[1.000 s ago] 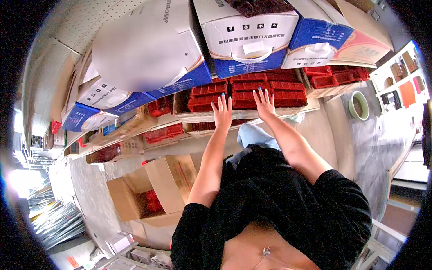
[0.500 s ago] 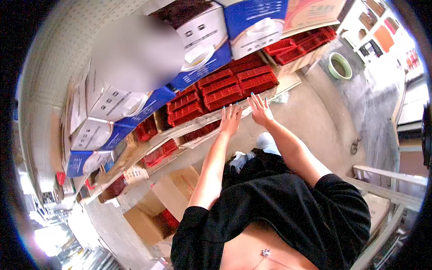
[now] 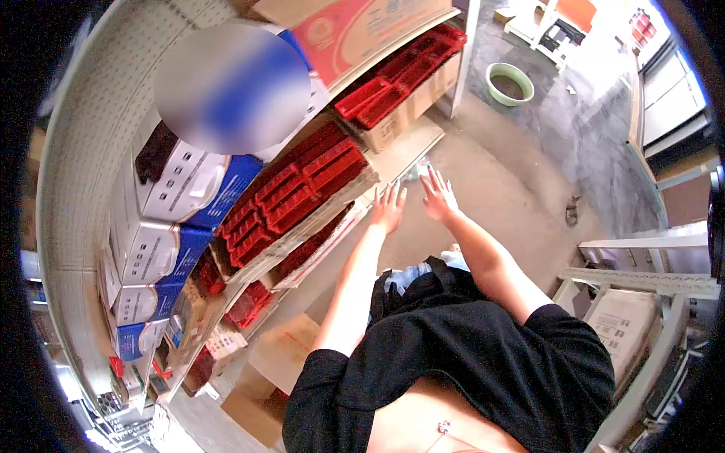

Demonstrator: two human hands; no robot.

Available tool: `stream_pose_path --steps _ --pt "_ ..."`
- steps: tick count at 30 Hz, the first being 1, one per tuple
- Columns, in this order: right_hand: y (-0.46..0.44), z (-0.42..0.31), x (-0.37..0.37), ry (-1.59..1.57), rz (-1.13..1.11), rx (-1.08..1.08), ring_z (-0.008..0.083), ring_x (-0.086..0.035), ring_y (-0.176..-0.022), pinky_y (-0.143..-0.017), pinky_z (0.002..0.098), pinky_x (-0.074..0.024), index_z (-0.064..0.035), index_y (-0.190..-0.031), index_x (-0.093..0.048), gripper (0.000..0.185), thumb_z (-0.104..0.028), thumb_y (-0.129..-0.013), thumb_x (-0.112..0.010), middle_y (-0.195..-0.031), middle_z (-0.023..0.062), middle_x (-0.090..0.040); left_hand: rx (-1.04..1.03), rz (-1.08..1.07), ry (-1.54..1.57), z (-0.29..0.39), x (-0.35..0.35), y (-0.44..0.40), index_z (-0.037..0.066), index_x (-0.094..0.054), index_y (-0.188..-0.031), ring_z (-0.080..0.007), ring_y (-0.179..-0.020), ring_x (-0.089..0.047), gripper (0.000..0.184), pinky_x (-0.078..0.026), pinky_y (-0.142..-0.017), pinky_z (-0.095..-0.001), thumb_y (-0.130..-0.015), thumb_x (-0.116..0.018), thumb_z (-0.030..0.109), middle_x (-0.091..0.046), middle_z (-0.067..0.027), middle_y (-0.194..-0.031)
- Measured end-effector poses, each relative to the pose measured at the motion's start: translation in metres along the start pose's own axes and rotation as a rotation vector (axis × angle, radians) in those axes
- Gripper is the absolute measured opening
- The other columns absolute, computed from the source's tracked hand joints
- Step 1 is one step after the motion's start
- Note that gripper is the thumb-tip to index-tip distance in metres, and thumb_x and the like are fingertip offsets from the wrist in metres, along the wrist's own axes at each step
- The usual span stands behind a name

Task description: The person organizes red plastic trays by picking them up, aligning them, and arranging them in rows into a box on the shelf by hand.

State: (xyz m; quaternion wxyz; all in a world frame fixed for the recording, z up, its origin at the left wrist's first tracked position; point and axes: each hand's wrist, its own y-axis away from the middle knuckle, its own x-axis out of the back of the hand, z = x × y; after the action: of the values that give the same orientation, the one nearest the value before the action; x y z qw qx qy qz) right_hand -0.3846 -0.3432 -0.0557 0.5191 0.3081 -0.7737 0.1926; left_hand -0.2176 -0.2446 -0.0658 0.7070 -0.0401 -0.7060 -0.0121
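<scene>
My left hand (image 3: 388, 209) is stretched out over the floor with its fingers apart, holding nothing. Close beside it, my right hand (image 3: 439, 195) is also empty, palm down and fingers spread. To the left of both hands, red plastic trays (image 3: 291, 192) sit in an open carton on the shelf; neither hand touches them. Another carton farther along holds more red trays (image 3: 404, 75).
Blue and white boxes (image 3: 181, 185) line the shelf at left. A pale green basin (image 3: 510, 84) stands on the floor ahead. An open cardboard box (image 3: 283, 355) lies low at left. White metal racking (image 3: 642, 281) with a carton (image 3: 621, 332) is at right.
The view has turned and advanced along the shelf, so the red trays now appear farther left and the basin has shifted left. My hands stay outstretched and empty, now apart from the trays.
</scene>
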Motion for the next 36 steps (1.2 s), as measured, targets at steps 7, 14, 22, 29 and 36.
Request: stream_pose_path --steps 7,14,22,29,36 --pt "0.026 0.122 0.052 -0.045 0.035 -0.086 0.0361 -0.021 -0.133 -0.101 0.0542 -0.0284 -0.0133 -0.136 -0.031 0.067 -0.015 -0.074 -0.057 -0.148 0.0144 -0.009 0.01 -0.037 0.027 0.102 0.0 -0.103 0.009 -0.035 -0.132 -0.0311 -0.13 -0.028 0.059 -0.02 -0.104 -0.0539 -0.079 -0.056 0.022 -0.026 -0.0162 -0.141" --pt "0.03 0.194 0.064 -0.136 0.106 -0.156 0.036 -0.024 -0.131 -0.099 0.0518 -0.0327 -0.0132 -0.136 -0.03 0.067 -0.011 -0.074 -0.056 -0.147 0.0155 -0.013 0.043 0.023 0.196 0.161 -0.008 -0.167 0.011 -0.043 -0.126 -0.0289 -0.126 -0.035 0.05 -0.027 -0.1 -0.053 -0.078 -0.053 0.017 -0.033 -0.0137 -0.138" --pt "-0.019 0.238 0.067 -0.223 0.148 -0.198 0.0413 -0.04 -0.119 -0.091 0.0422 -0.0438 -0.0085 -0.135 -0.03 0.072 -0.007 -0.07 -0.061 -0.141 0.0247 -0.018 -0.015 0.046 0.268 0.156 0.002 -0.26 0.011 -0.041 -0.124 -0.0297 -0.119 -0.041 0.051 -0.032 -0.098 -0.0461 -0.078 -0.059 0.022 -0.037 -0.0141 -0.133" --pt "-0.142 0.299 0.123 -0.213 0.125 -0.135 0.0417 -0.046 -0.111 -0.09 0.0448 -0.0435 -0.0141 -0.136 -0.026 0.069 -0.01 -0.075 -0.058 -0.138 0.0218 -0.025 0.058 0.177 0.402 0.12 -0.009 -0.399 0.012 -0.047 -0.117 -0.0259 -0.109 -0.05 0.042 -0.041 -0.088 -0.0429 -0.077 -0.059 0.021 -0.05 -0.0087 -0.119" --pt "-0.251 0.342 0.155 -0.237 0.235 -0.078 0.0381 -0.048 -0.11 -0.091 0.043 -0.0431 -0.0145 -0.136 -0.026 0.068 -0.011 -0.076 -0.057 -0.134 0.0168 -0.033 0.413 0.243 0.741 0.077 0.003 -0.503 0.012 -0.051 -0.104 -0.0319 -0.092 -0.057 0.026 -0.048 -0.072 -0.0437 -0.086 -0.052 0.031 -0.056 -0.0109 -0.105"
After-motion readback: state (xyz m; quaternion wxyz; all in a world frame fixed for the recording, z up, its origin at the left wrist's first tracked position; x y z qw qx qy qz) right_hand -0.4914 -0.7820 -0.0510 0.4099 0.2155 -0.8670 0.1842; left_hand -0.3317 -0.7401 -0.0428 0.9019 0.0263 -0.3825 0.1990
